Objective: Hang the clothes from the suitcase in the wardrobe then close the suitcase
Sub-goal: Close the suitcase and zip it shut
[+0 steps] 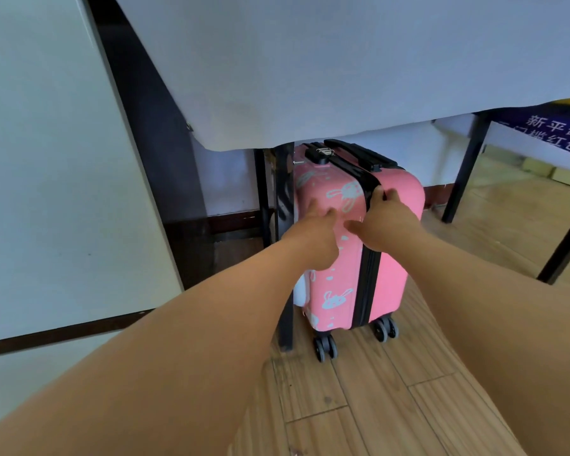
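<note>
Reaching forward with both arms, the person has both hands on a pink suitcase (349, 245). It stands upright on its small black wheels (324, 347) on the wooden floor (392, 399), tucked partly under a surface covered by a white cloth (343, 67). It is just beside a black leg (285, 225) of that surface.

The left hand (313, 238) lies on the pink side, with its fingers stretched out and pressing on it. The grip there is loose and holds nothing. The right hand (384, 222) sits over the black zipper band (369, 281), with its fingers bent round the edge near the top corner, so its grip is grasping the case.

The zipper band looks shut all the way down, and no clothes or wardrobe can be seen. I cannot tell for sure if the case is just starting out or is already done. My guess is that it is being moved while closed. If the clothes are inside, the next move needs the case pulled out from under the cloth, laid flat on the floor, and unzipped.

White bunnies (334, 299) are drawn on the pink shell. No brand name can be read on it. Far right, a blue banner (553, 131) has white Chinese letters; "新平台" and "红包" can be read, and the rest is cut off.
</note>
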Motion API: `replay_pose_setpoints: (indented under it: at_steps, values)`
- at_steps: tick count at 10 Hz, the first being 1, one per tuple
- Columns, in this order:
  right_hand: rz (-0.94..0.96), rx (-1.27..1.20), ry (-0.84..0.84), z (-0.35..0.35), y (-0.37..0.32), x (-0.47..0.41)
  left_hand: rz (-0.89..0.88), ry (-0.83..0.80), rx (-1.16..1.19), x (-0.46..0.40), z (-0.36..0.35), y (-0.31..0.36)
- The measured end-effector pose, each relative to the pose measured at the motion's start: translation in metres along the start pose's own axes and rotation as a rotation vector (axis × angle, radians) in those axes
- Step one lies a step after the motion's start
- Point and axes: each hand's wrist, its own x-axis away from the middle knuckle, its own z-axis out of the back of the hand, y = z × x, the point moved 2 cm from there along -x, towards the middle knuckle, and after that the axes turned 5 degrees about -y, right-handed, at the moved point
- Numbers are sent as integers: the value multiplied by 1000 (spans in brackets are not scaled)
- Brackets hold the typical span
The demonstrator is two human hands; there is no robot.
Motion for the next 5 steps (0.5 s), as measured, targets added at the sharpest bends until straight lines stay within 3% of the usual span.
replay_pose_setpoints:
  at_steps: [3, 5]
  values:
    - [99, -11, -115, -36, -26, 20, 53, -21, 51, 26, -4, -35]
    - [131, 78, -260, -75, -55, 27, 133, -56, 53, 81, -6, -94]
